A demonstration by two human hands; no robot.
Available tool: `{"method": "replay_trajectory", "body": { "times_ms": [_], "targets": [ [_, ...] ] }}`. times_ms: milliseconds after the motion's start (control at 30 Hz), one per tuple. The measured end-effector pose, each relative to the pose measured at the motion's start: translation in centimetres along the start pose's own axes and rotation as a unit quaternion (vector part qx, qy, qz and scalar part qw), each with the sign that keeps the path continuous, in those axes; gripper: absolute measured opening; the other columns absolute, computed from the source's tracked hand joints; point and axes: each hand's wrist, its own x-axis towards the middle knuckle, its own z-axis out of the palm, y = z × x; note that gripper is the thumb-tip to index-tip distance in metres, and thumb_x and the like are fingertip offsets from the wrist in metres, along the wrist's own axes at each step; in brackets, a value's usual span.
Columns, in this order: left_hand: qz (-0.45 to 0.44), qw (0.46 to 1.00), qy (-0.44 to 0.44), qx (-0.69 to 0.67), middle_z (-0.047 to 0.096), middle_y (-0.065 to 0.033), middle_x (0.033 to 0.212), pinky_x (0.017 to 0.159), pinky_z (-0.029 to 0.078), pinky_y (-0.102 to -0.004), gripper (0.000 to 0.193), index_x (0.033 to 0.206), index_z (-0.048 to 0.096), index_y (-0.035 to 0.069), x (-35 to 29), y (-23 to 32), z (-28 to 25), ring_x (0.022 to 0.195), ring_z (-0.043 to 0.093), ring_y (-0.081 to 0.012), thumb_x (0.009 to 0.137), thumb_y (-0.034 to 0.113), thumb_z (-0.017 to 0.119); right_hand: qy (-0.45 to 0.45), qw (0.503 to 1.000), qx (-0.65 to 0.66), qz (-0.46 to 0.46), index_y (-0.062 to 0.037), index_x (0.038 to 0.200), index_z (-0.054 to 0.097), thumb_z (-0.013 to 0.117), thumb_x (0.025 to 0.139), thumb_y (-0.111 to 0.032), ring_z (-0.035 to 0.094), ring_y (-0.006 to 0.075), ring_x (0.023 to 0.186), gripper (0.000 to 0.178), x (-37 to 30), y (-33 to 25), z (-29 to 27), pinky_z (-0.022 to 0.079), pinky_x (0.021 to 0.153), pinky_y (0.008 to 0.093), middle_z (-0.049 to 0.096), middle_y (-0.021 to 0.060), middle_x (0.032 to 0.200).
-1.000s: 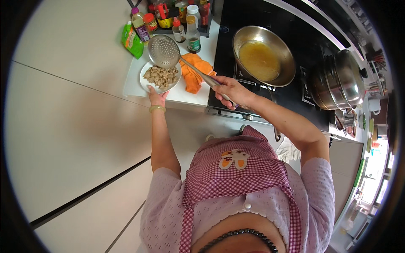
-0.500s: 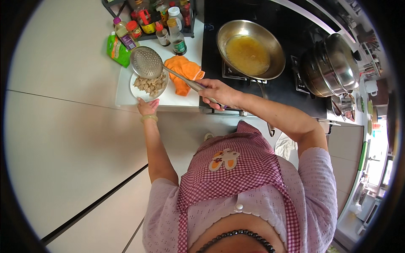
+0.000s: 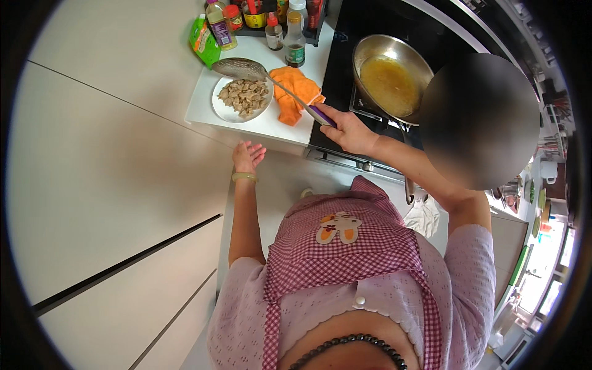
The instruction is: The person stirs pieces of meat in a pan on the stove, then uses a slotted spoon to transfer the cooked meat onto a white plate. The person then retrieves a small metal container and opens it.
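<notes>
Right hand (image 3: 351,131): fingers clamped on the handle of the skimmer (image 3: 239,68), whose head lies well beyond them. Left hand (image 3: 248,156): fingers apart, near the plate (image 3: 229,115) on the bench (image 3: 200,111).

Wears a short-sleeved lilac knit top (image 3: 237,308), a maroon-checked apron (image 3: 320,268) with a rabbit patch (image 3: 338,230), dark beaded necklace (image 3: 345,340) and pale bangle (image 3: 245,177).

The right hand (image 3: 349,131) grips a skimmer (image 3: 239,68). Ahead of the left hand (image 3: 247,157), its fingers spread, a plate (image 3: 223,113) of brown food (image 3: 245,96) sits on the counter (image 3: 198,111). An orange cloth (image 3: 289,92) lies left of the right fingers; a pan (image 3: 398,47) of yellow liquid (image 3: 390,85) is ahead-right.
</notes>
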Motion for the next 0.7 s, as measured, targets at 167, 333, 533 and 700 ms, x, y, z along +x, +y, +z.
{"method": "replay_trajectory", "body": {
  "times_ms": [167, 333, 533, 700],
  "targets": [
    [0.012, 1.000, -0.018, -0.007, 0.063, -0.0176, 0.099, 0.064, 0.056, -0.0329, 0.044, 0.117, 0.046, 0.001, -0.6, -1.4, -1.0, 0.082, 0.067, -0.0289, 0.096, 0.040, 0.044, 0.060, 0.985, -0.144, -0.078, -0.0027, 0.134, 0.039, 0.056, 0.082, -0.015, 0.060, 0.0434, 0.082, 0.056, 1.3, 2.3, 2.3, 0.049, 0.074, 0.0486, 0.061, 0.0254, 0.093],
    [-0.008, 1.000, -0.010, -0.007, 0.063, -0.0171, 0.100, 0.065, 0.056, -0.0330, 0.043, 0.117, 0.047, 0.001, -1.5, -1.9, -1.4, 0.084, 0.067, -0.0289, 0.096, 0.039, 0.045, 0.070, 0.966, -0.242, -0.060, -0.0043, 0.135, 0.036, 0.057, 0.083, -0.017, 0.061, 0.0415, 0.080, 0.058, 1.6, 4.7, 3.1, 0.050, 0.071, 0.0471, 0.061, 0.0210, 0.097],
    [-0.006, 1.000, -0.008, -0.026, 0.063, -0.0153, 0.094, 0.057, 0.056, -0.0290, 0.038, 0.111, 0.047, 0.003, -3.4, -2.4, -1.7, 0.076, 0.068, -0.0265, 0.098, 0.038, 0.044, 0.059, 0.958, -0.281, 0.001, -0.0062, 0.123, 0.042, 0.058, 0.083, -0.019, 0.061, 0.0393, 0.084, 0.046, 0.9, 5.9, 4.0, 0.050, 0.071, 0.0467, 0.061, 0.0190, 0.096],
    [-0.007, 0.999, -0.035, -0.012, 0.063, -0.0147, 0.094, 0.058, 0.055, -0.0296, 0.037, 0.111, 0.047, 0.004, -4.6, -3.6, -2.6, 0.075, 0.067, -0.0261, 0.098, 0.037, 0.043, 0.085, 0.943, -0.321, 0.025, -0.0060, 0.104, 0.050, 0.059, 0.078, -0.015, 0.057, 0.0360, 0.094, 0.029, 1.9, 8.8, 5.4, 0.049, 0.077, 0.0461, 0.061, 0.0157, 0.097]
  ]
}}
